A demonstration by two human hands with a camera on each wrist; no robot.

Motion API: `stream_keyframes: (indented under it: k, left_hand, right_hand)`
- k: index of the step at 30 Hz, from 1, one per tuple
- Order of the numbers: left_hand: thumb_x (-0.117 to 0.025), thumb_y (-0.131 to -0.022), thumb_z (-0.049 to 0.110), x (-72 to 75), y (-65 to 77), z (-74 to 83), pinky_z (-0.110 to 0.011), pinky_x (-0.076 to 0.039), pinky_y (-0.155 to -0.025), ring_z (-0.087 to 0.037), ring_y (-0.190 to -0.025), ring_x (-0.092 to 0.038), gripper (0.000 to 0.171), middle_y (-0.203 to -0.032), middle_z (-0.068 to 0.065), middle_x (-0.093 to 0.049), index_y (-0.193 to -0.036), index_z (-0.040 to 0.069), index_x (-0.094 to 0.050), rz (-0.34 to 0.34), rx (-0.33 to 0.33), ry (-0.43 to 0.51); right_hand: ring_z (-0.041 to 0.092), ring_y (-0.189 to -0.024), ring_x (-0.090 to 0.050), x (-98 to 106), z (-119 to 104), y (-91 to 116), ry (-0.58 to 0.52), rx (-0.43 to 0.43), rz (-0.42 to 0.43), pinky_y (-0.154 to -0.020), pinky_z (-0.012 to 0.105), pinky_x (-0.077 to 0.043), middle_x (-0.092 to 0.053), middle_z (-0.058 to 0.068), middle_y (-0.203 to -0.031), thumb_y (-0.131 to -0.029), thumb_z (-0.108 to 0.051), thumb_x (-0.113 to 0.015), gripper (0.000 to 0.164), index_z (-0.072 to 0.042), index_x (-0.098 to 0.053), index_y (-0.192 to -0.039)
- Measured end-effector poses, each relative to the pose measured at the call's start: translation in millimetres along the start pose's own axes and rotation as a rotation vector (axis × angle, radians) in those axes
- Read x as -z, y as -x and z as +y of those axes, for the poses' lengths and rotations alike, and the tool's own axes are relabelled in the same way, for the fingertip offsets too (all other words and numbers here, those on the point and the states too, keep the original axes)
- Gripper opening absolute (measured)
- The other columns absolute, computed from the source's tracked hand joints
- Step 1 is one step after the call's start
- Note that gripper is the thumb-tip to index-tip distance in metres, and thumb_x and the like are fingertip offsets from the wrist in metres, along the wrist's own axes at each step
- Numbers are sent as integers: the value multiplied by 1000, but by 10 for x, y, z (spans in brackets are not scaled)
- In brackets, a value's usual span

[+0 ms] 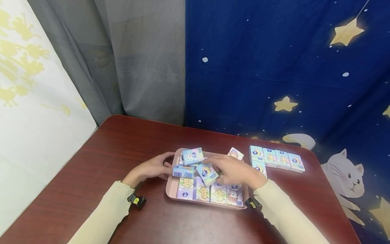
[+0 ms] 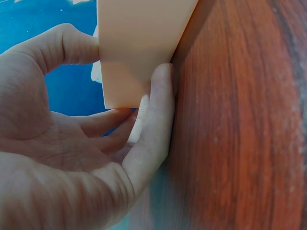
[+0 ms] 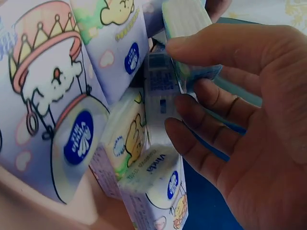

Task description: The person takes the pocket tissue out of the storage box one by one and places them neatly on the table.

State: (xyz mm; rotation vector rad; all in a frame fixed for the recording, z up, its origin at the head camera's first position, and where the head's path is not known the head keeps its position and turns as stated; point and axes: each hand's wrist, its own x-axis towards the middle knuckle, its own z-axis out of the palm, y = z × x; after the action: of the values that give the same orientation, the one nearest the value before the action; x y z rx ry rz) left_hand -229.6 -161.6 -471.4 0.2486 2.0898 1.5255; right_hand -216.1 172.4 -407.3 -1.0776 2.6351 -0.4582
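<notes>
Right hand [image 1: 231, 169] pinches tilted Vinda tissue pack [image 1: 207, 174] between thumb and fingers, over pink tray [image 1: 172, 189]. Left hand [image 1: 154, 166] holds tray's left wall, thumb at rim, one finger low beside brown table [image 1: 137, 135]. Purple packs [image 1: 202, 193] line tray's near side; blue pack [image 1: 192, 156] lies atop others, far left. Blue-green row [image 1: 282, 159] sits on table, right of tray.

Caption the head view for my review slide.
Left hand holds a pink tray of printed packs by its edge while the right hand grips one pack.
</notes>
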Motion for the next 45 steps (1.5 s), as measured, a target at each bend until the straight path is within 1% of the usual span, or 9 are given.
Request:
stream_keyframes:
  k: [5,11,13,17,22,28,38,43,45]
  left_hand:
    - [-83,-95,9,-10,14,-12,-48,-67,-87,-29,-99,-74,94,-112,-20,-69,-169,-4,-27,-1,-1,4]
    - [-83,-95,9,-5,6,-13,-48,-67,-87,-28,-99,-74,94,-111,-20,-69,-169,-5,-27,-2,-6,9]
    - [-83,-95,8,0,4,-11,-48,-67,-87,-28,-99,-74,94,-111,-20,-69,-169,-5,-27,-5,-10,12]
    - [-83,-95,9,7,6,-5,-48,-67,-88,-28,-100,-73,94,-112,-20,-69,-169,-5,-27,-5,-13,4]
    - [-82,-94,10,9,10,-4,-48,-67,-88,-27,-101,-72,94,-112,-19,-69,-169,-5,-27,-2,-12,-6]
    - [-83,-95,9,6,11,-3,-48,-67,-88,-28,-101,-72,94,-112,-20,-69,-169,-5,-27,-5,-14,0]
    - [-77,-95,3,11,-19,-30,-48,-67,-86,-30,-99,-75,92,-112,-23,-69,-169,-6,-24,-16,-15,57]
    - [-75,-96,2,15,-11,-31,-48,-67,-86,-30,-98,-76,90,-112,-23,-69,-169,-7,-24,-23,-21,58]
    - [-75,-97,2,14,-5,-30,-48,-67,-86,-31,-98,-76,89,-113,-23,-69,-169,-7,-23,-28,-23,60]
  right_hand:
    - [34,-151,-51,-26,-21,-21,1,-12,-6,-122,59,-44,-49,12,-169,-87,-9,-86,84,-6,-52,-163]
    - [29,-139,-60,-27,-23,-42,0,-70,1,-117,54,-50,-59,8,-158,-81,-17,-96,94,-9,-51,-164]
    - [26,-133,-63,-30,-19,-38,-8,-85,8,-115,51,-53,-62,4,-150,-80,-20,-98,95,-12,-52,-162]
    - [20,-125,-61,-35,-10,-16,7,-79,33,-111,46,-56,-60,0,-139,-77,-24,-101,86,-13,-60,-152]
    - [22,-130,-60,-27,-2,23,27,-71,44,-114,49,-53,-63,0,-141,-78,-26,-100,81,-13,-62,-148]
    - [22,-125,-63,-26,42,83,33,-73,59,-109,50,-56,-66,-1,-138,-78,-29,-99,79,-14,-64,-147]
    - [24,-121,-64,-12,142,245,-19,-70,146,-107,51,-57,-66,0,-135,-78,-38,-99,81,-11,-63,-146]
    - [27,-127,-63,-16,205,352,-57,-82,200,-109,57,-55,-67,2,-139,-79,-42,-99,83,-12,-64,-148]
    - [26,-126,-64,-24,242,399,-68,-82,225,-108,56,-57,-66,2,-141,-78,-42,-99,83,-13,-65,-148]
